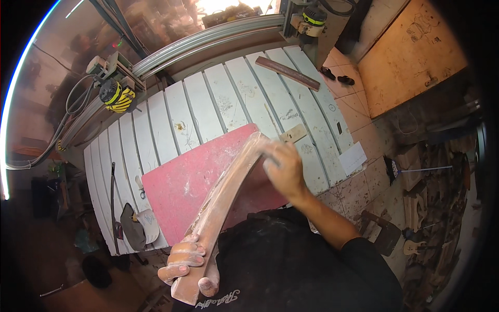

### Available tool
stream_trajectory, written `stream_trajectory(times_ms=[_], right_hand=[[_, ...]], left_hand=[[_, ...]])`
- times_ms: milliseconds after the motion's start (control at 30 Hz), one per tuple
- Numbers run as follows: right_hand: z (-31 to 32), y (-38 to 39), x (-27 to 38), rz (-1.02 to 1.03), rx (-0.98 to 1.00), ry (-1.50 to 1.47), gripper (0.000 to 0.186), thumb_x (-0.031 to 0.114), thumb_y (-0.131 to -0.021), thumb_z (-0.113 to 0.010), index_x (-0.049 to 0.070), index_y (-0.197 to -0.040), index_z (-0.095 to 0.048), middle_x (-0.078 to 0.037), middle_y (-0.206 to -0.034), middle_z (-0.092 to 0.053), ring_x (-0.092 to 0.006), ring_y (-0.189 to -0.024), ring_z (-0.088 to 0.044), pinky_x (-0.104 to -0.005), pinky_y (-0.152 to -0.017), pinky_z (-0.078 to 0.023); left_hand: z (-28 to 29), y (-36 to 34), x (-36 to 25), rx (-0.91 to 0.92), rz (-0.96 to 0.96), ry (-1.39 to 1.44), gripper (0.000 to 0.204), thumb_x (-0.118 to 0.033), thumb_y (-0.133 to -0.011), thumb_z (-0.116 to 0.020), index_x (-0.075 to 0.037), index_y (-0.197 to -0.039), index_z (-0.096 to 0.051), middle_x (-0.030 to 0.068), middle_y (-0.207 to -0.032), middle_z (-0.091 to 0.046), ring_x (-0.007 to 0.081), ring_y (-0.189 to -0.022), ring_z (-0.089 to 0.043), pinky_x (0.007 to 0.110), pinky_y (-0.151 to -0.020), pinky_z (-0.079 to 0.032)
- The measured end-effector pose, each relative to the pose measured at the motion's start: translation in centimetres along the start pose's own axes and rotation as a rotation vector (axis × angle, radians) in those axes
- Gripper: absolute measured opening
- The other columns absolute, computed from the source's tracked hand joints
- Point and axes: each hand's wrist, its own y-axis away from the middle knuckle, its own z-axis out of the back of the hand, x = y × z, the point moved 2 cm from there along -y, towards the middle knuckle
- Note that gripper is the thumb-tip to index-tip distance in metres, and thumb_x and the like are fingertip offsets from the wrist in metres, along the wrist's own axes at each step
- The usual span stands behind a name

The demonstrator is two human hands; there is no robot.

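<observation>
A long, curved wooden bar (223,203), pale with dust, slants from near my body up over a pink board (171,179). Wrapped round its near, squared end is my left hand (187,260), its fingers coated in the same dust. At the bar's far end my right hand (285,169) is bent closed against the wood, blurred by motion. Whatever lies under its fingertips is too smeared to make out. The pink board lies flat on a white slatted table (197,99), dust scattered over it.
Metal rails (208,44) span the table's back, with a yellow-black spindle motor (117,96) at left and another spindle motor (313,18) at right. A brown wooden strip (288,73) and a small pale block (293,133) lie on the slats. White paper (353,158) overhangs the right edge.
</observation>
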Motion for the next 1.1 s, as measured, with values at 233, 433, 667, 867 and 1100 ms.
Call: stream_trajectory(times_ms=[233,433,667,867,1100], right_hand=[[-0.4,-0.4,-1.5,-0.022,-0.045,0.017,0.036,-0.007,-0.075,-0.066,0.009,-0.104,-0.079,-0.01,-0.112,-0.078,-0.0297,-0.093,-0.069,-0.0398,-0.084,-0.052],[0.0,-0.1,-1.2,0.007,0.007,-0.069,0.034,-0.007,-0.076,-0.064,0.006,-0.104,-0.079,-0.011,-0.11,-0.078,-0.0311,-0.097,-0.07,-0.0414,-0.088,-0.051],[-0.2,-0.5,-1.5,0.004,-0.016,-0.067,0.035,-0.007,-0.075,-0.063,0.004,-0.105,-0.077,-0.014,-0.109,-0.076,-0.0316,-0.101,-0.069,-0.0419,-0.089,-0.053],[-0.3,0.2,0.6,0.053,0.021,-0.061,0.033,-0.007,-0.076,-0.064,0.005,-0.103,-0.077,-0.012,-0.111,-0.077,-0.0319,-0.1,-0.069,-0.0407,-0.089,-0.052],[0.0,0.0,2.1,0.024,0.093,-0.085,0.032,-0.005,-0.076,-0.066,0.008,-0.103,-0.079,-0.011,-0.11,-0.077,-0.0298,-0.103,-0.071,-0.0413,-0.09,-0.052]], left_hand=[[0.7,0.2,0.0,0.045,0.003,-0.018,0.05,-0.037,-0.086,-0.075,-0.007,-0.109,-0.043,0.0091,-0.08,-0.056,0.0237,-0.074,-0.061,0.051,-0.081,-0.058],[0.3,0.0,0.1,0.071,0.001,-0.038,0.05,-0.038,-0.084,-0.072,-0.007,-0.109,-0.042,0.0081,-0.08,-0.053,0.0217,-0.073,-0.056,0.049,-0.081,-0.056],[0.2,-0.1,0.0,-0.014,0.012,-0.012,0.049,-0.034,-0.087,-0.078,-0.007,-0.109,-0.043,0.0109,-0.08,-0.061,0.0263,-0.073,-0.066,0.055,-0.081,-0.06],[1.1,0.1,0.2,0.057,-0.019,-0.019,0.05,-0.038,-0.085,-0.072,-0.007,-0.11,-0.042,0.009,-0.079,-0.05,0.0231,-0.072,-0.054,0.051,-0.081,-0.055],[0.8,-0.2,0.5,0.049,-0.006,-0.04,0.05,-0.039,-0.084,-0.071,-0.007,-0.109,-0.042,0.0081,-0.079,-0.05,0.023,-0.072,-0.054,0.05,-0.08,-0.055]])
